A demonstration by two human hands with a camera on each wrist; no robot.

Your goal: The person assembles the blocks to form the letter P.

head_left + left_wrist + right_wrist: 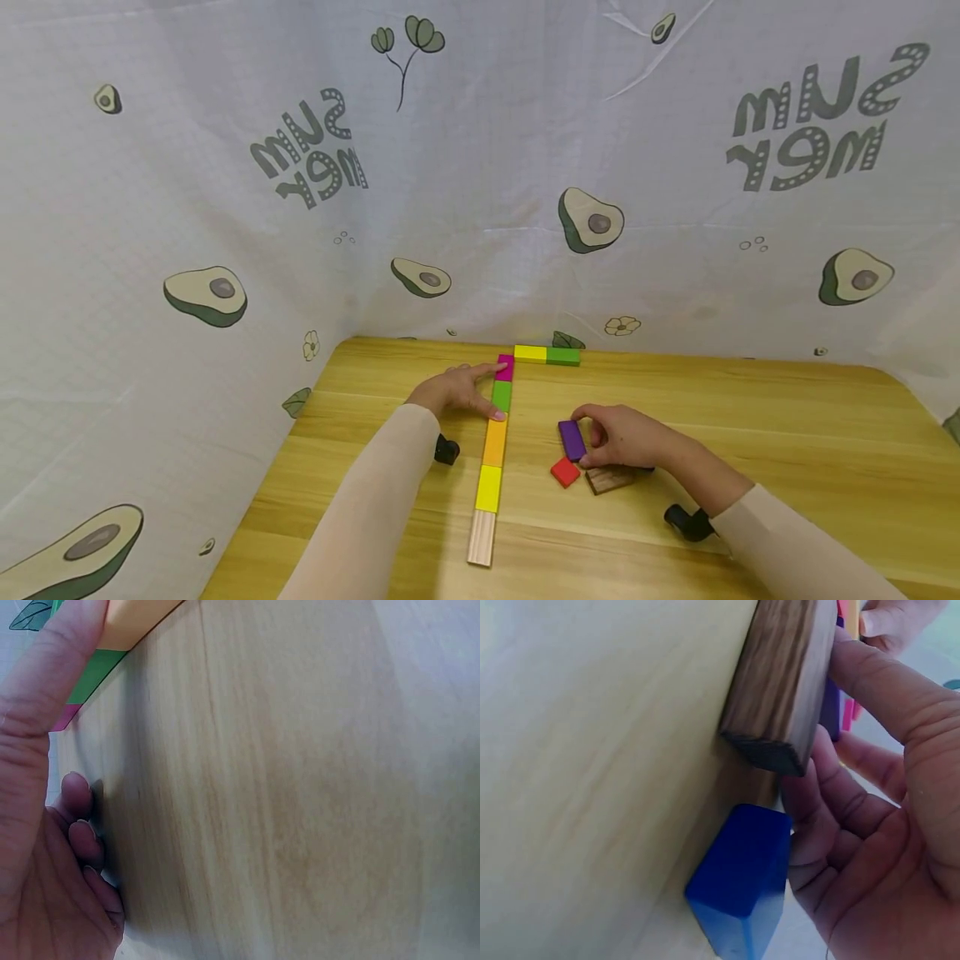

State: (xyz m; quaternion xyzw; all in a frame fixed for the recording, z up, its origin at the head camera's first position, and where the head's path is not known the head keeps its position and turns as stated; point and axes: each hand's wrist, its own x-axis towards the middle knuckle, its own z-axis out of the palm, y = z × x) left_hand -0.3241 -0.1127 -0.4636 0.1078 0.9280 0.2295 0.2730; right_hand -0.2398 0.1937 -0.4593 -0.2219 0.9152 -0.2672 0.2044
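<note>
A row of flat blocks runs away from me: a pale wood block (482, 538), a yellow block (488, 488), an orange block (494, 443), a green block (501, 397) and a magenta block (506, 367). My left hand (457, 390) lies alongside, index fingertip on the magenta block and thumb near where orange meets green. To the right, my right hand (626, 435) pinches a purple block (572, 440) between thumb and fingers. Close by it are a red block (566, 472) and a dark brown wood block (609, 479). The right wrist view shows a blue block (739, 862) beside the curled fingers.
Another yellow block (530, 354) and green block (564, 357) lie end to end at the table's back edge, going right from the row's far end. A printed white curtain (487, 167) hangs behind the wooden table (787, 433).
</note>
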